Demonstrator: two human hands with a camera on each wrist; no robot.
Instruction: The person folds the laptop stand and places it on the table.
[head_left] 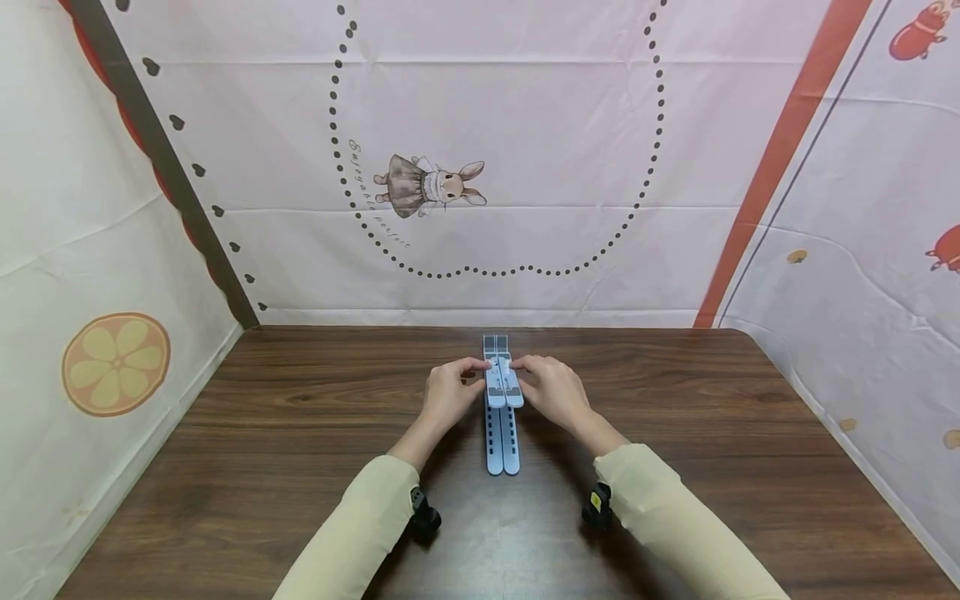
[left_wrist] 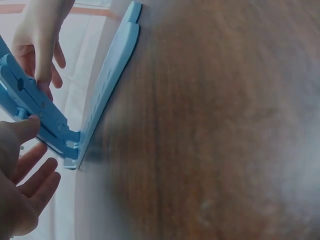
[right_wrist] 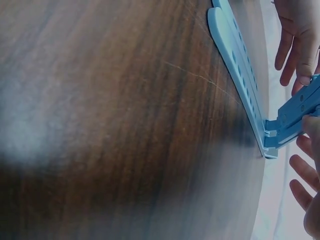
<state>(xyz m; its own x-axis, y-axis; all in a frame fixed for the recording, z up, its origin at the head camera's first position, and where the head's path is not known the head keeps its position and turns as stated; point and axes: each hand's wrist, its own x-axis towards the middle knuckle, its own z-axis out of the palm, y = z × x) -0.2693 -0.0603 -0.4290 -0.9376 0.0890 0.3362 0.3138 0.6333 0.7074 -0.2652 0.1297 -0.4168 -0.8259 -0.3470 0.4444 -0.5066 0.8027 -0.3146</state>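
A light blue folding laptop stand [head_left: 494,442] lies on the table with its two slotted bars side by side, their rounded ends toward me. Its upper arms [left_wrist: 37,102] are raised at a slant from the hinged far end. My left hand [head_left: 448,392] pinches the left edge of these arms, with the thumb on the near side. From the other side my right hand [head_left: 555,390] pinches the right edge. In the right wrist view the lower bars [right_wrist: 235,60] rest on the wood, and the right thumb lies against the raised arm.
The brown wooden table [head_left: 300,467] reaches back to a printed cloth [head_left: 525,167] hanging behind it, with more cloth along the left and right sides. Black wrist cameras [head_left: 425,515] sit at both cuffs, low over the table.
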